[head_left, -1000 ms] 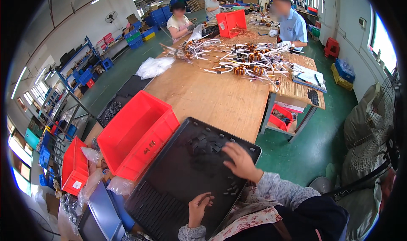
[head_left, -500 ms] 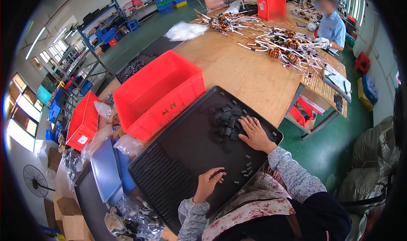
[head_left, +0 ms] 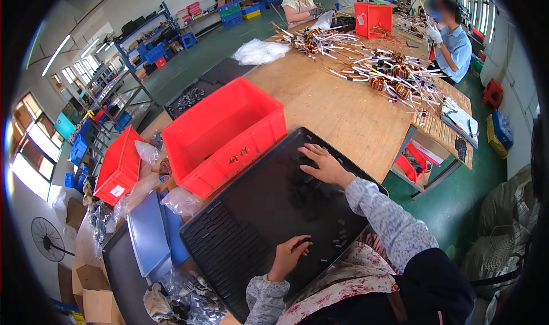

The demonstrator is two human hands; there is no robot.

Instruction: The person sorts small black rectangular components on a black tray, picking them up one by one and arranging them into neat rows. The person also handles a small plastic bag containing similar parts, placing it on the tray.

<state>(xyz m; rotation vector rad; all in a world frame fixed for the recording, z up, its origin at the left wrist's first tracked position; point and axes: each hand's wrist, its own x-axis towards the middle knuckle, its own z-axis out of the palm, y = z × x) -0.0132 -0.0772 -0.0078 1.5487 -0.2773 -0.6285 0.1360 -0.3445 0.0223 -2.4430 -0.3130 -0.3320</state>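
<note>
A large black tray (head_left: 240,196) lies tilted across my view in front of me. Rows of small black rectangular blocks (head_left: 223,248) fill its left side, set close together. My right hand (head_left: 325,166) is over the tray's far right part, fingers stretched out, at a loose heap of black blocks (head_left: 306,196) that it partly hides. Low in the tray, my left hand (head_left: 289,257) is closed in a pinch on a small black block (head_left: 301,243). Several more blocks (head_left: 342,233) lie scattered near the tray's right edge.
A red bin (head_left: 229,153) stands against the tray's far left side; a smaller red bin (head_left: 119,168) is further left. Wire-wound coils with white leads (head_left: 394,76) cover the wooden table's (head_left: 343,116) far end. A person in a blue shirt (head_left: 454,53) sits there.
My right hand has moved up and left across the heap. My left hand keeps its pinch. The view has shifted slightly, and the person in blue has raised a gloved hand.
</note>
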